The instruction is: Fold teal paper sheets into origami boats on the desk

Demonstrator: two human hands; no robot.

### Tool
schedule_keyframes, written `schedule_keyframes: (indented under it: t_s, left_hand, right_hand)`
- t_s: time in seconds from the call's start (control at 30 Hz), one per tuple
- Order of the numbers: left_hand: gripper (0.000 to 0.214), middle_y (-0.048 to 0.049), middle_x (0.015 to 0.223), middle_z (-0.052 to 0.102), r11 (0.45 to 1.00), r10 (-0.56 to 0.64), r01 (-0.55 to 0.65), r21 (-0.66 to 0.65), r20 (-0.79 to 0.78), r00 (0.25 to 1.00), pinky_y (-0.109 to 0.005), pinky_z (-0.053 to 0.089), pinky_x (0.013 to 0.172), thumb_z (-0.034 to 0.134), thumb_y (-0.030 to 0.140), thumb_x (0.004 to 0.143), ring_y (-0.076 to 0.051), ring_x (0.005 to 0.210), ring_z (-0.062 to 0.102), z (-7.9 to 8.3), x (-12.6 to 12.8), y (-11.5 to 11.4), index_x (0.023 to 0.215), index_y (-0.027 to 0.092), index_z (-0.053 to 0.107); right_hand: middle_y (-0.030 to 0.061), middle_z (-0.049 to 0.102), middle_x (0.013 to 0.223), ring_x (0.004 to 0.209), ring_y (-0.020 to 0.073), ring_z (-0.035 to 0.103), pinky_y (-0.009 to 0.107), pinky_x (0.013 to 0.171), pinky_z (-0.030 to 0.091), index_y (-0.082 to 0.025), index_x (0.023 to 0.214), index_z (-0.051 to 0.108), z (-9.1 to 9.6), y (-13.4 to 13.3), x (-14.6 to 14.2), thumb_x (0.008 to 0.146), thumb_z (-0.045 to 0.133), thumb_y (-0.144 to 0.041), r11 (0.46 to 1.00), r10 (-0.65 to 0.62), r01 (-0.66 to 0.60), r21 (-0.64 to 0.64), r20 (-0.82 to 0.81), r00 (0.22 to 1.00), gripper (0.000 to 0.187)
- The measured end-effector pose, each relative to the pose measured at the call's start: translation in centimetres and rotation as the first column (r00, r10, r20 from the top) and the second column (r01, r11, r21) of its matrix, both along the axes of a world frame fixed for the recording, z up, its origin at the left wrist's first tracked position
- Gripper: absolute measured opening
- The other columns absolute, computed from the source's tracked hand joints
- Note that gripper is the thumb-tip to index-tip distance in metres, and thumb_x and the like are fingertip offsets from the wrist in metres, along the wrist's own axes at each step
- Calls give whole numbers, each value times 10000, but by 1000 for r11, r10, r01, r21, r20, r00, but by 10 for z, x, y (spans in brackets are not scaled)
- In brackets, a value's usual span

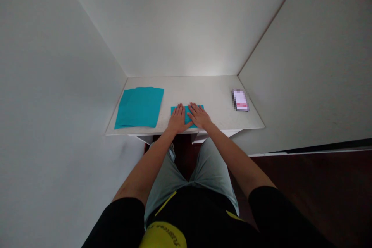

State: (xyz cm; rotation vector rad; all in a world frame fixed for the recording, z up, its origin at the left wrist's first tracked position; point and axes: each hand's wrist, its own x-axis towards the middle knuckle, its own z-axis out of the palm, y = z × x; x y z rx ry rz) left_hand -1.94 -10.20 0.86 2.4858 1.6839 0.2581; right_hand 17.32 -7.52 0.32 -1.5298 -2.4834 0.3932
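Note:
A small turquoise rectangle of folded paper or cloth lies flat near the front edge of the white desk. My left hand rests palm down on its left part, fingers stretched out and thumb pointing right. On its right part lies my right hand, also flat with the fingers extended. Both palms press on the piece and cover much of it. A stack of larger turquoise sheets sits to the left, apart from my hands.
A phone with a lit, pixelated screen lies at the desk's right side. White walls enclose the desk at the back, left and right. My legs are below the front edge, above a dark floor.

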Motion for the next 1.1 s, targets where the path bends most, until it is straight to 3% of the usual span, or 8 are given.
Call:
schedule_keyframes:
  t_s: [0.17,0.3,0.5,0.6,0.7,0.83,0.93,1.1]
  left_hand:
    - [1008,-335,1784,240,992,125,-125,31,-1,992,-575,160,1401,416,668,1057,-406,1716,168,-3,-31,-3,1684,-108,276]
    - [992,-367,1767,247,976,214,-214,50,-3,977,-623,136,1396,429,627,1065,-449,1709,154,0,-30,-6,1664,-150,282]
    - [704,-120,1814,328,994,-98,97,57,8,995,-511,223,1404,366,508,1126,-301,1712,242,7,-3,-16,1728,145,389]
    - [682,-93,1807,354,994,-100,100,35,-2,995,-495,235,1403,384,519,1125,-292,1703,274,9,-1,-19,1715,179,426]
    - [692,-95,1813,341,995,-99,98,35,2,995,-481,224,1407,414,525,1117,-288,1704,273,10,-4,-19,1714,176,427]
    - [723,-120,1815,330,995,-100,100,27,20,995,-482,207,1410,429,554,1105,-291,1703,274,11,-5,-18,1709,157,426]
    - [819,-148,1812,325,995,-96,95,21,42,995,-478,199,1411,441,588,1088,-290,1708,260,11,-3,-17,1743,109,329]
    - [984,-190,1808,314,997,-76,75,20,60,995,-468,205,1405,466,659,1058,-303,1698,286,12,-2,-18,1769,42,179]
  right_hand:
    - [118,276,1823,1709,321,240,653,1395,54,-142,1761,307,0,0,41,1139,183,-497,995,-68,58,76,140,988,727]
    - [128,271,1825,1711,324,235,635,1399,64,-117,1762,292,-3,0,51,1130,171,-522,993,-92,79,88,148,985,760]
    - [151,313,1818,1720,334,194,629,1400,60,-96,1766,248,-4,-5,51,1118,247,-566,982,-145,137,127,48,988,801]
    - [212,375,1782,1699,358,246,628,1390,108,-47,1748,234,-2,-8,53,1106,308,-616,954,-244,251,166,-60,968,861]
    - [222,547,1664,1627,354,390,615,1378,138,-63,1738,245,0,-10,55,1101,344,-636,943,-281,299,148,-135,950,862]
    - [218,640,1571,1514,347,545,569,1351,199,-88,1748,228,5,-11,57,1072,443,-622,971,-188,205,123,-137,973,888]
    - [215,656,1559,1447,361,613,557,1308,285,-97,1757,240,8,-14,58,1055,486,-594,985,-113,129,112,-138,984,895]
    - [111,618,1631,1518,309,563,521,1312,313,-223,1606,585,15,-31,55,1115,426,-500,993,67,-61,105,-54,996,586]
